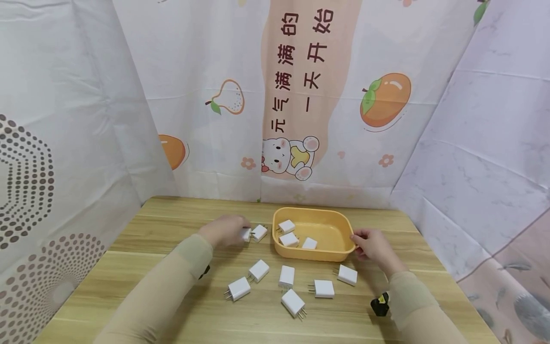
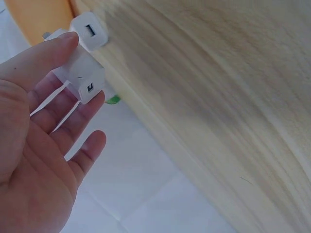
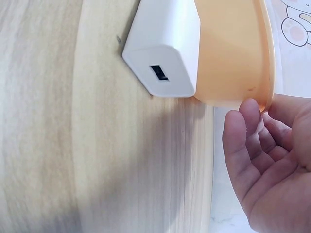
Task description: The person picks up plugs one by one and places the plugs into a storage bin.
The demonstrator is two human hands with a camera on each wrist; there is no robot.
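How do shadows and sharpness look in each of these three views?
Head: mostly even light, though the left hand looks slightly soft; left wrist: a broad, soft-edged shadow dims the wooden table; right wrist: shadow spreads below the near white charger, whose port reads clearly.

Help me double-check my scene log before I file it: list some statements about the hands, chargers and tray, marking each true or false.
1. The left hand pinches a white charger. True.
2. The right hand touches nothing. False: the right hand holds the rim of the tray.
3. Three chargers lie inside the tray. True.
4. The tray is blue. False: it is yellow-orange.
5. Several loose chargers lie on the table outside the tray. True.
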